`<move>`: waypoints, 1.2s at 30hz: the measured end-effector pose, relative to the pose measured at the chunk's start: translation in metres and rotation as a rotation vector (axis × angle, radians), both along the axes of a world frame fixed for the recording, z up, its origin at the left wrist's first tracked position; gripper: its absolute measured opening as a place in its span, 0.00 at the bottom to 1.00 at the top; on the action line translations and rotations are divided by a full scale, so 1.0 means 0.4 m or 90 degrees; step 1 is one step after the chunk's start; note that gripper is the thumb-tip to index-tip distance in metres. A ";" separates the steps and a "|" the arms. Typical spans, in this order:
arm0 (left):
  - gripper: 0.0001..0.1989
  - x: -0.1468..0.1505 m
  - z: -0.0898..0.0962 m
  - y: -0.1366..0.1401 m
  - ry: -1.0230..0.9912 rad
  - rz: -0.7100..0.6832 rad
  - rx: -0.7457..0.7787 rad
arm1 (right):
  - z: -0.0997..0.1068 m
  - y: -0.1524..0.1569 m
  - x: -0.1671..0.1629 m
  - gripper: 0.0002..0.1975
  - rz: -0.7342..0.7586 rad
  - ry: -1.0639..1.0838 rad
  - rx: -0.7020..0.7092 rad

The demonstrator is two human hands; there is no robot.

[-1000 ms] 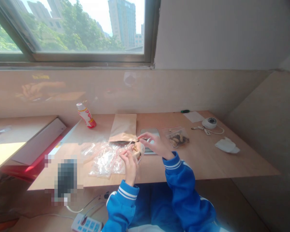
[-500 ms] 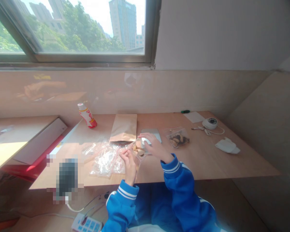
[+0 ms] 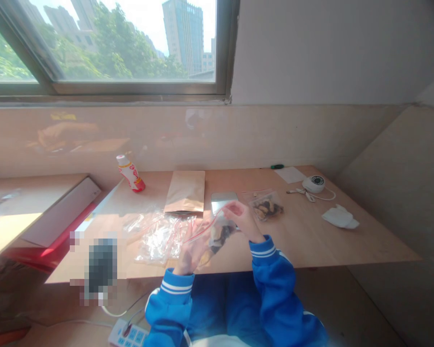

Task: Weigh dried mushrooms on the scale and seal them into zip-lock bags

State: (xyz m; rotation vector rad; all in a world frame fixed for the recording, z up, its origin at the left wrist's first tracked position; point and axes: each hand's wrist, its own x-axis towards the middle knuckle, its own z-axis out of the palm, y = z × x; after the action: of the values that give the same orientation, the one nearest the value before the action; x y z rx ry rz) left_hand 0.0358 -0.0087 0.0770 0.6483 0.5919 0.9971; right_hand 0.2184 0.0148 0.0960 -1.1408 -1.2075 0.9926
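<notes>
Between my hands is a clear zip bag with a red seal strip along its top, holding dark and tan dried pieces that look like mushrooms. My right hand pinches the strip's right end. At the bag's left side, my left hand grips it, partly seen through the plastic. Behind the bag lies a flat, shiny scale-like plate. To my left sits a pile of clear zip bags. Another filled zip bag rests on the table right of my right hand.
A brown paper pouch lies at the back of the table. Left of it stands a red and white bottle. On the right are a white fan-like device with a cable, a crumpled white tissue and a green-handled tool.
The bag has been opened out flat, with its red strip now stretched between both hands. My right hand has moved slightly right, my left hand slightly left and down.
</notes>
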 end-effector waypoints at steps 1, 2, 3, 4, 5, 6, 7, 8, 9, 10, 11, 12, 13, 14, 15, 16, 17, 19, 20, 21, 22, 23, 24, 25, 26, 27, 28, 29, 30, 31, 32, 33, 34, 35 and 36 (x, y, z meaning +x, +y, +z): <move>0.34 -0.005 0.001 0.000 0.007 -0.015 0.000 | -0.007 -0.001 0.001 0.15 -0.047 0.028 -0.007; 0.38 -0.009 0.003 0.000 0.013 -0.030 0.009 | -0.014 -0.003 0.002 0.15 -0.088 0.050 -0.011; 0.39 -0.011 0.006 -0.001 0.024 -0.041 0.029 | -0.021 -0.005 0.003 0.15 -0.120 0.065 -0.012; 0.39 -0.010 0.010 -0.002 0.046 -0.034 0.058 | -0.026 -0.008 0.003 0.16 -0.146 0.076 -0.011; 0.36 -0.008 0.014 -0.003 0.078 -0.006 0.090 | -0.030 -0.013 0.004 0.16 -0.165 0.084 -0.009; 0.32 -0.004 0.018 -0.004 0.117 0.043 0.118 | -0.032 -0.018 0.003 0.16 -0.181 0.090 -0.006; 0.27 0.000 0.021 -0.005 0.157 0.103 0.136 | -0.032 -0.024 0.002 0.16 -0.194 0.093 -0.002; 0.23 0.004 0.022 -0.006 0.195 0.163 0.143 | -0.031 -0.031 0.001 0.15 -0.203 0.097 0.002; 0.21 0.007 0.022 -0.006 0.224 0.215 0.142 | -0.028 -0.037 -0.001 0.15 -0.209 0.101 0.005; 0.19 0.009 0.021 -0.006 0.243 0.251 0.136 | -0.025 -0.044 -0.002 0.15 -0.209 0.106 0.007; 0.19 0.009 0.019 -0.005 0.254 0.270 0.125 | -0.023 -0.050 -0.003 0.15 -0.202 0.112 0.008; 0.19 0.008 0.017 -0.005 0.261 0.277 0.113 | -0.021 -0.056 -0.004 0.15 -0.191 0.118 0.008; 0.20 0.006 0.015 -0.004 0.265 0.284 0.102 | -0.020 -0.062 -0.005 0.15 -0.179 0.123 0.007; 0.21 0.004 0.015 -0.002 0.269 0.293 0.094 | -0.021 -0.067 -0.005 0.15 -0.169 0.129 0.004; 0.21 0.003 0.015 -0.001 0.274 0.301 0.090 | -0.022 -0.072 -0.005 0.15 -0.157 0.131 0.000; 0.22 0.002 0.016 0.000 0.279 0.305 0.093 | -0.025 -0.077 -0.005 0.16 -0.144 0.130 -0.006; 0.22 0.002 0.018 0.002 0.283 0.302 0.099 | -0.029 -0.081 -0.004 0.16 -0.133 0.126 -0.013; 0.23 0.003 0.022 0.006 0.278 0.279 0.117 | -0.037 -0.088 -0.002 0.17 -0.127 0.119 -0.025; 0.23 0.005 0.023 0.008 0.271 0.266 0.125 | -0.041 -0.091 0.000 0.17 -0.139 0.120 -0.029; 0.23 0.007 0.024 0.010 0.261 0.256 0.134 | -0.045 -0.094 0.002 0.17 -0.159 0.125 -0.030; 0.22 0.009 0.025 0.012 0.251 0.251 0.143 | -0.047 -0.096 0.004 0.17 -0.182 0.130 -0.030; 0.20 0.010 0.025 0.014 0.243 0.251 0.152 | -0.048 -0.098 0.007 0.17 -0.200 0.133 -0.029; 0.19 0.011 0.024 0.015 0.236 0.251 0.158 | -0.048 -0.100 0.011 0.17 -0.214 0.133 -0.027; 0.17 0.011 0.024 0.016 0.229 0.249 0.159 | -0.047 -0.102 0.014 0.17 -0.222 0.128 -0.025; 0.16 0.010 0.024 0.017 0.224 0.244 0.158 | -0.046 -0.103 0.018 0.17 -0.227 0.120 -0.022; 0.16 0.008 0.024 0.017 0.221 0.238 0.156 | -0.044 -0.105 0.022 0.17 -0.232 0.109 -0.020; 0.15 0.004 0.024 0.017 0.223 0.232 0.156 | -0.042 -0.106 0.026 0.17 -0.239 0.097 -0.016; 0.15 0.000 0.025 0.017 0.230 0.229 0.160 | -0.040 -0.108 0.030 0.17 -0.247 0.084 -0.012; 0.15 -0.004 0.027 0.016 0.243 0.227 0.168 | -0.039 -0.109 0.034 0.17 -0.252 0.070 -0.007; 0.15 -0.009 0.029 0.016 0.259 0.229 0.177 | -0.038 -0.111 0.037 0.17 -0.253 0.056 -0.003; 0.15 -0.014 0.032 0.015 0.275 0.231 0.186 | -0.038 -0.113 0.040 0.18 -0.251 0.044 0.000; 0.15 -0.018 0.035 0.015 0.287 0.233 0.192 | -0.037 -0.115 0.043 0.18 -0.245 0.032 0.003; 0.15 -0.022 0.039 0.014 0.293 0.232 0.196 | -0.037 -0.118 0.045 0.18 -0.240 0.022 0.006; 0.15 -0.026 0.043 0.014 0.295 0.231 0.199 | -0.035 -0.121 0.047 0.17 -0.235 0.014 0.008; 0.15 -0.028 0.046 0.013 0.297 0.230 0.201 | -0.033 -0.125 0.048 0.17 -0.233 0.008 0.011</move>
State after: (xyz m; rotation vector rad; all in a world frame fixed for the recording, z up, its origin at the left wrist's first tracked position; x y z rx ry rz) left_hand 0.0245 -0.0035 0.0954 1.0958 0.9956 1.3012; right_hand 0.2377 -0.0350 0.0829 -1.2848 -0.9505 0.7082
